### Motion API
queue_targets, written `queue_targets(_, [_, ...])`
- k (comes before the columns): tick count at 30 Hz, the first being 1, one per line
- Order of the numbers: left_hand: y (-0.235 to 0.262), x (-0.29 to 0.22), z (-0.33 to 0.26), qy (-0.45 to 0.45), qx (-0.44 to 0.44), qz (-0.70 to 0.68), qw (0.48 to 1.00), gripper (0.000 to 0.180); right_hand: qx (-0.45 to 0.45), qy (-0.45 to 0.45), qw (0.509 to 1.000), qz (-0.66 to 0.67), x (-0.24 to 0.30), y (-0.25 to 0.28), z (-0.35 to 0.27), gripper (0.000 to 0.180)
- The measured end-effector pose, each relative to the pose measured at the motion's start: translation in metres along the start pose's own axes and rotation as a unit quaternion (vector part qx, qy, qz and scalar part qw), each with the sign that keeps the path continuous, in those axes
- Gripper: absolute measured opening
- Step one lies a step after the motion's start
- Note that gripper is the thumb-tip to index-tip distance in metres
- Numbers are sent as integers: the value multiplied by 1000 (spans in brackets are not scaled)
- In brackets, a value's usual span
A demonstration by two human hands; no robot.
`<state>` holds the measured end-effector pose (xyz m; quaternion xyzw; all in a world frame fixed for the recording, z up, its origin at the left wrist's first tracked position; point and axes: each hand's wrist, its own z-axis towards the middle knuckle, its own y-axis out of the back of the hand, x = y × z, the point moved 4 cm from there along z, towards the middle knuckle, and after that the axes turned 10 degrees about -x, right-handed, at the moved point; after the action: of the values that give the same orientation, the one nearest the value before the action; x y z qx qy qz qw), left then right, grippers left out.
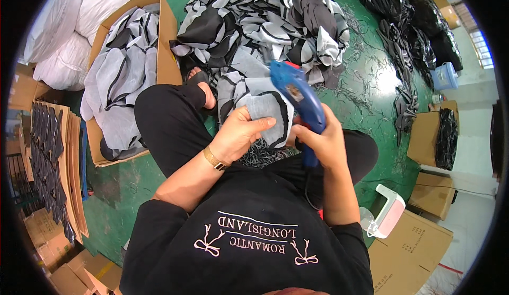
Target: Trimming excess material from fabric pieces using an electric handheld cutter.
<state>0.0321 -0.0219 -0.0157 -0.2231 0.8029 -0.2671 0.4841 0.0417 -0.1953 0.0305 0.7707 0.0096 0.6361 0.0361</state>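
Note:
My left hand (236, 134) pinches a grey fabric piece (266, 116) with a black edge between thumb and fingers, above my lap. A blue handheld electric tool (305, 100) with a red part near its head is gripped in my right hand (327, 141). The tool's head sits just beyond the fabric's upper right; whether they touch I cannot tell. More grey-and-black fabric (233, 85) hangs below the held piece. Dark thread scraps (262, 154) lie between my crossed legs.
A big heap of grey-and-black fabric (265, 22) lies ahead on the green floor. At left, an open cardboard box (168, 40) holds similar fabric beside white sacks (66, 56). Black plastic bags (419, 40) line the right. A pink-and-white object (389, 214) stands near my right elbow.

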Motion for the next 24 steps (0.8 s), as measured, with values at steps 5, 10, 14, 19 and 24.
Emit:
queue_targets(5, [-5,4,6,3,12,-26,1000,31,4,80,990,-113,-5,-19,6,45])
queue_targets(10, [3,-5,8,38,2,-64,997,23,62,-71,993,65,-18,-1,0,46])
queue_targets(14, [19,-1,16,62,-2,-67,996,25,122,-116,973,157,-34,25,-11,48])
queue_targets(19, [17,-8,13,64,-9,-85,994,26,186,-210,946,163,-66,42,-35,50])
queue_targets(24, [11,-14,11,70,23,-109,991,29,188,-244,940,145,-70,40,-49,46])
